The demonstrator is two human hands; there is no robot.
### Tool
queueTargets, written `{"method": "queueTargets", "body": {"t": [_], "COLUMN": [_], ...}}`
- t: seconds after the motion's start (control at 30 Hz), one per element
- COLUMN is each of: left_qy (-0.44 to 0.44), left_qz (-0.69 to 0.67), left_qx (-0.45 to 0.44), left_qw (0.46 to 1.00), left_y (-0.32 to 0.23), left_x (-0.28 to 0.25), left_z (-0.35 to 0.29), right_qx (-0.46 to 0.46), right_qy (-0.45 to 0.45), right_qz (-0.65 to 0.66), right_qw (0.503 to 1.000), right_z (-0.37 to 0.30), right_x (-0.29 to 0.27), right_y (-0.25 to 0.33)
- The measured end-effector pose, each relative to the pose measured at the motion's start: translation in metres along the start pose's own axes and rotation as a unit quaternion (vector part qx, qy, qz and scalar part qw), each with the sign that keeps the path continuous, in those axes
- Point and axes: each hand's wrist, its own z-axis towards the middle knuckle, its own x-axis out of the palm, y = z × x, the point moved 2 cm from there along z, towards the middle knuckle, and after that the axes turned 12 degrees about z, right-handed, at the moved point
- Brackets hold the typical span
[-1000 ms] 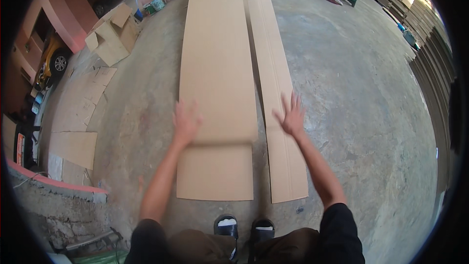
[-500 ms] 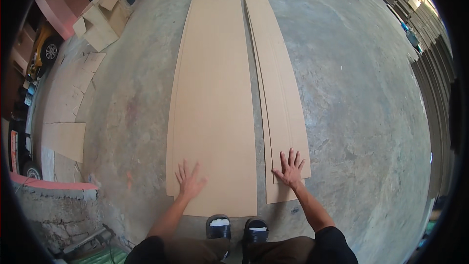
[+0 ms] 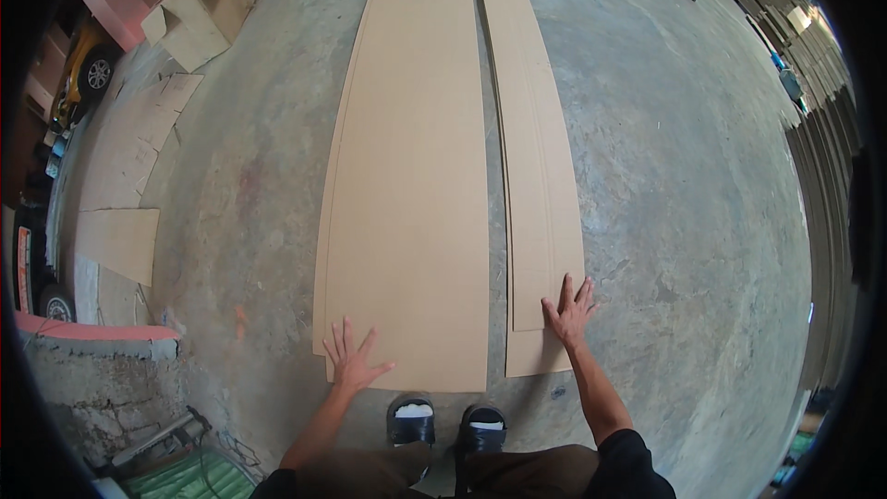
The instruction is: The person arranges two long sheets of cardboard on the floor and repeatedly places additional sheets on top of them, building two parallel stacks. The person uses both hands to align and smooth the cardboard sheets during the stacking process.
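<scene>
From where I stand, two long strips of cardboard run away over the concrete floor (image 3: 684, 222) from the person's feet, a wide strip (image 3: 411, 176) on the left and a narrow strip (image 3: 540, 166) on the right, with a thin gap of floor between them. The left hand (image 3: 353, 368) is at the near left corner of the wide strip, palm down, fingers fanned out and pointing up its length, so most of that cardboard lies ahead of the hand and to its right. The right hand (image 3: 570, 319) is over the right edge of the narrow strip, close to its near end, fingers splayed as well, with some fingertips reaching past the edge; that strip stretches ahead of it and to its left. Neither hand pinches anything, and I can't tell how firmly either one bears on the board. The narrow strip shows two layers, the upper one ending short of the lower at the near end, and the wide strip has a small step at its near left corner. Dark sandals (image 3: 410, 420) stand just short of the strips, while an open cardboard box (image 3: 205, 14) sits well off to the left
</scene>
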Motion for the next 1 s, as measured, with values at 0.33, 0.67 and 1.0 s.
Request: {"method": "queueTargets", "body": {"t": [0.33,0.67,1.0], "left_qy": [-0.055,-0.058,-0.052], "left_qz": [-0.054,-0.073,-0.081], "left_qx": [-0.161,-0.209,-0.191], "left_qw": [0.984,0.973,0.977], "left_y": [0.019,0.019,0.022], "left_x": [-0.055,-0.031,-0.036], "left_z": [0.073,0.035,0.041], "right_qx": [0.014,-0.019,0.015], "right_qy": [-0.004,-0.075,-0.064], "right_qz": [0.032,0.060,0.078], "right_qw": [0.999,0.995,0.995], "right_z": [0.004,-0.011,0.000], "right_x": [0.002,0.015,-0.002], "right_y": [0.010,0.015,0.024]}}
